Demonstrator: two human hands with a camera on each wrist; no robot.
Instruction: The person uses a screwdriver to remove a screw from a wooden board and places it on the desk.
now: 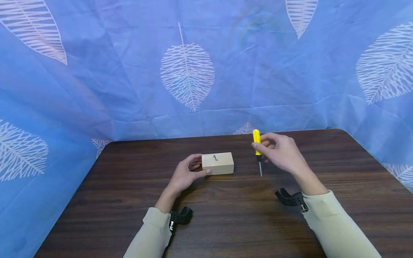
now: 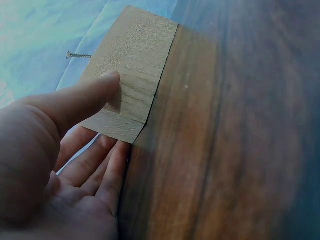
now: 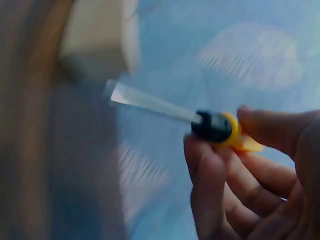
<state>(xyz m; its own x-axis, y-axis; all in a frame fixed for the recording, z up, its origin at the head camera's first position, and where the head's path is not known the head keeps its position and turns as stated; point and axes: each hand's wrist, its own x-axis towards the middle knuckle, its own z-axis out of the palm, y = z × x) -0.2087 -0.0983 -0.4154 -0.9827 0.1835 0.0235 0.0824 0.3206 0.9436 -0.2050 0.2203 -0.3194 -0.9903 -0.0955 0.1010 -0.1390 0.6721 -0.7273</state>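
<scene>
A pale wooden block (image 1: 218,169) lies on the table, with a screw (image 1: 215,157) standing partway out of its top face. In the left wrist view the screw (image 2: 79,55) shows its flared head and threaded shank. My left hand (image 1: 187,174) holds the block at its left end, thumb on the near face and the other fingers round the end and far side, partly hidden. To the right of the block, my right hand (image 1: 282,152) pinches a screwdriver (image 1: 256,141) by its yellow handle. Its metal shaft (image 3: 150,102) points down, with the tip apart from the screw.
The dark wood-grain table (image 1: 226,222) reaches back to a blue cloth (image 1: 129,71) with white leaf prints, which hangs behind and along the sides. Each wrist wears a black strap (image 1: 290,199) over a light sleeve.
</scene>
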